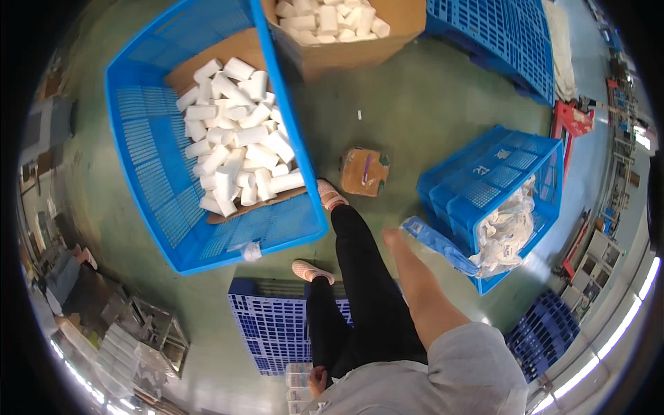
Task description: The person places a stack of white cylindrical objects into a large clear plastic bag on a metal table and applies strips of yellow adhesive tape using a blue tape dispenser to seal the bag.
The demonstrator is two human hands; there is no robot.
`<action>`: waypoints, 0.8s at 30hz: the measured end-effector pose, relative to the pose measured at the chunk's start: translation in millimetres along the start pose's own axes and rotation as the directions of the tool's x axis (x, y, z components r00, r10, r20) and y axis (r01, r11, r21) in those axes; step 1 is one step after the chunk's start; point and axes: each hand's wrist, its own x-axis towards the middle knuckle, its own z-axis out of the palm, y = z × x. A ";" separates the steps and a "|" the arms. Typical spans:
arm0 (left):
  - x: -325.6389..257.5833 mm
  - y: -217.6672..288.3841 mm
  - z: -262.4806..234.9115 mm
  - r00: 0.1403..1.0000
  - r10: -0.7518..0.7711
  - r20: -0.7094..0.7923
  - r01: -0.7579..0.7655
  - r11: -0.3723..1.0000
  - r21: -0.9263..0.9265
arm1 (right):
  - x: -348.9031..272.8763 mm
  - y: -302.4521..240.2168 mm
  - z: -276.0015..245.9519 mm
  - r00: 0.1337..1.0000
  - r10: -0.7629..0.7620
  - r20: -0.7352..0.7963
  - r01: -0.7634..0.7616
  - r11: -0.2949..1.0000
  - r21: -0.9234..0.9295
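My right arm reaches forward, and my right hand (393, 238) is at the near end of a blue printed plastic bag (439, 243). The bag stretches from the hand to the front corner of a blue crate (456, 183); the fingers are mostly hidden but seem closed on its end. White and clear plastic bags (506, 232) lie crumpled in that crate. Low at my waist, my left hand (318, 379) hangs with curled fingers, beside a stack of white wrapped packs (297, 389). Whether anything is inside it is hidden.
A large blue bin (149, 162) holds many white rolls (238, 138). Behind it stands a cardboard box (346, 55) with more rolls. A small taped carton (364, 171) sits by my foot. Blue pallets (270, 325) lie near my legs; a red pallet jack (573, 121) stands right.
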 end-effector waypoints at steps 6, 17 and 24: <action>40.0 -36.2 36.2 0.998 0.021 -0.054 -0.047 0.838 -0.544 | -77.6 -25.5 19.1 0.888 -0.373 0.267 0.459 0.721 -0.518; 106.4 -139.7 -5.6 0.969 0.027 -0.244 -0.176 0.767 -0.617 | -313.4 17.6 142.4 0.572 -0.351 0.741 0.713 -0.233 -0.661; 121.3 -143.2 -106.2 0.935 0.003 -0.354 -0.283 0.608 -0.742 | -455.2 31.9 254.5 0.314 -0.149 0.938 0.783 -0.519 -0.344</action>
